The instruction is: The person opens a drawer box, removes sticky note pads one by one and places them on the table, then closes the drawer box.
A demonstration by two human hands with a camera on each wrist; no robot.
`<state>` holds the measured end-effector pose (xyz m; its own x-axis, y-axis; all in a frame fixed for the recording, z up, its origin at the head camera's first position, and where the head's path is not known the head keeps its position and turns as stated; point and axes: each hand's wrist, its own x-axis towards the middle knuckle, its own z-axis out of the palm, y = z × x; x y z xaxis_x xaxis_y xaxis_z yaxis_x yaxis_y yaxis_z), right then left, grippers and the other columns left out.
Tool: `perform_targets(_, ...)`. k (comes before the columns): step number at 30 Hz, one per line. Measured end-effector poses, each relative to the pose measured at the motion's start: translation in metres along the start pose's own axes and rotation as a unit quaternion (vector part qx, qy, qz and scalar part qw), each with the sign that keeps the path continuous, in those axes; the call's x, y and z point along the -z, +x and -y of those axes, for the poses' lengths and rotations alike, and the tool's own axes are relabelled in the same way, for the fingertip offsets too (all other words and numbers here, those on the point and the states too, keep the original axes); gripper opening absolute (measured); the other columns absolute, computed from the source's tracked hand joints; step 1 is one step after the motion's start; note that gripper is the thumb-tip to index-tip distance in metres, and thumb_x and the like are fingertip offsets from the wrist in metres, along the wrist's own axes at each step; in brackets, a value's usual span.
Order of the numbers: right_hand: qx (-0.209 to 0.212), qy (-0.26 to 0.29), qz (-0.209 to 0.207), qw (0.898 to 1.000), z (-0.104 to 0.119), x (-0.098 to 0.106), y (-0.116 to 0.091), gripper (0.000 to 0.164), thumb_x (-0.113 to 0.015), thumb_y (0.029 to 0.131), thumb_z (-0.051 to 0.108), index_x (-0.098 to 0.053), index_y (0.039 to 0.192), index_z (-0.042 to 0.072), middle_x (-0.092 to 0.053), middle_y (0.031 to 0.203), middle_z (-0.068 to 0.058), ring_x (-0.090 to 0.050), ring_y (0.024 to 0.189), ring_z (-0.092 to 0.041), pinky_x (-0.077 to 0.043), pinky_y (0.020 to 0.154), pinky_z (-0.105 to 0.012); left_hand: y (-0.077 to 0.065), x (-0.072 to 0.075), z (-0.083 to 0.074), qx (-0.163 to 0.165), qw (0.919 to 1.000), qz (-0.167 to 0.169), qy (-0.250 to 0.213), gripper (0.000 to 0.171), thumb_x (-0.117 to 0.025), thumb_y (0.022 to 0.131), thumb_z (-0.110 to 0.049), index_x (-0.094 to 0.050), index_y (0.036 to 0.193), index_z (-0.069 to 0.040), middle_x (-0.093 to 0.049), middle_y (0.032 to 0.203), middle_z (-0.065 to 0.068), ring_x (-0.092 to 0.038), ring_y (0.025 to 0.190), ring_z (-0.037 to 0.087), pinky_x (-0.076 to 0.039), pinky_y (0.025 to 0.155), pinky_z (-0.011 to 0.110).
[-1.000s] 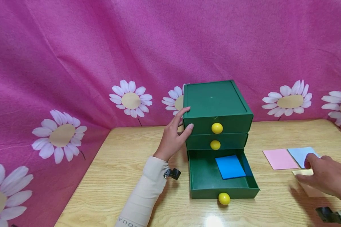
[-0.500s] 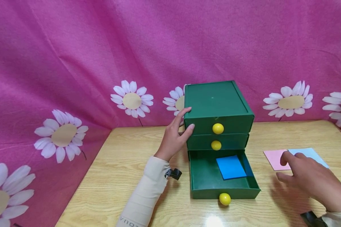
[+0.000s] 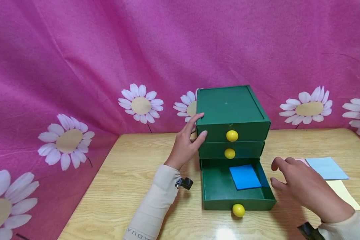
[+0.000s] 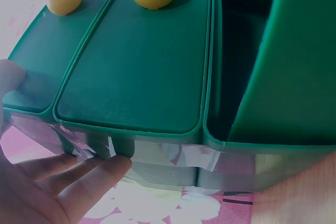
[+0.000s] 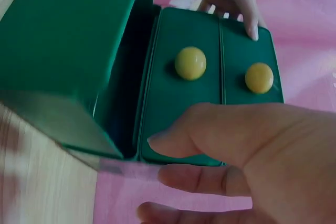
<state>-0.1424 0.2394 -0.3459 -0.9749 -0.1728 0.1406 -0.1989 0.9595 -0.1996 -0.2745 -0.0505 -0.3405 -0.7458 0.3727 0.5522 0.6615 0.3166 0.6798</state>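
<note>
- Head view: left hand [image 3: 184,146] has its grip on the upper left corner of the green drawer box [image 3: 232,113], thumb on the front edge, fingers curled along the side. Right hand [image 3: 306,188] hovers with fingers loosely spread and nothing in them, just beside the right wall of the pulled-out bottom drawer [image 3: 219,190], where a blue sheet [image 3: 244,176] lies. Light blue paper [image 3: 327,167] and cream paper [image 3: 345,193] lie on the worktop [image 3: 132,173] beyond that hand.
- Left wrist view: fingertips [image 4: 113,166] press the box's taped side.
- Right wrist view: relaxed fingers [image 5: 210,135] are near the two closed drawer fronts, not touching.
</note>
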Motion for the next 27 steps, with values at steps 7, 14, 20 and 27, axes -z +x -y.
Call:
perform_targets(7, 0.012, 0.003, -0.011, 1.000, 0.020, -0.003, 0.004, 0.028, -0.072, 0.072, 0.024, -0.057, 0.092, 0.013, -0.052, 0.076, -0.002, -0.046, 0.062, -0.015, -0.036, 0.049, -0.028, 0.000, -0.001, 0.005, 0.002, 1.0000, 0.002, -0.001, 0.054, -0.050, 0.088, -0.044, -0.026, 0.137, -0.043, -0.031, 0.138, -0.020, -0.047, 0.117, 0.017, -0.052, 0.074, 0.029)
perform_targets(14, 0.029, 0.002, -0.015, 0.999, 0.039, -0.009, 0.010, 0.028, -0.074, 0.070, 0.024, -0.059, 0.090, 0.013, -0.052, 0.077, -0.002, -0.046, 0.067, -0.017, -0.042, 0.051, -0.030, 0.000, -0.001, 0.005, 0.005, 1.0000, -0.001, -0.001, 0.054, -0.050, 0.089, -0.043, -0.026, 0.137, -0.044, -0.031, 0.138, -0.020, -0.047, 0.117, 0.017, -0.052, 0.074, 0.029)
perform_targets(20, 0.033, 0.010, -0.010, 0.999, 0.049, -0.019, 0.014, 0.030, -0.075, 0.070, 0.024, -0.057, 0.092, 0.012, -0.052, 0.080, -0.003, -0.047, 0.072, -0.019, -0.046, 0.054, -0.034, 0.000, -0.001, 0.006, 0.004, 1.0000, 0.000, -0.005, 0.054, -0.051, 0.088, -0.042, -0.027, 0.137, -0.043, -0.032, 0.138, -0.019, -0.048, 0.117, 0.018, -0.052, 0.074, 0.029)
perform_targets(27, 0.022, 0.021, -0.002, 1.000, 0.052, -0.031, 0.021, 0.035, -0.075, 0.071, 0.023, -0.056, 0.097, 0.008, -0.054, 0.087, -0.008, -0.048, 0.075, -0.021, -0.050, 0.059, -0.040, 0.000, -0.001, 0.004, 0.007, 1.0000, 0.000, -0.002, 0.054, -0.051, 0.089, -0.042, -0.026, 0.137, -0.043, -0.031, 0.138, -0.019, -0.047, 0.118, 0.019, -0.051, 0.075, 0.030)
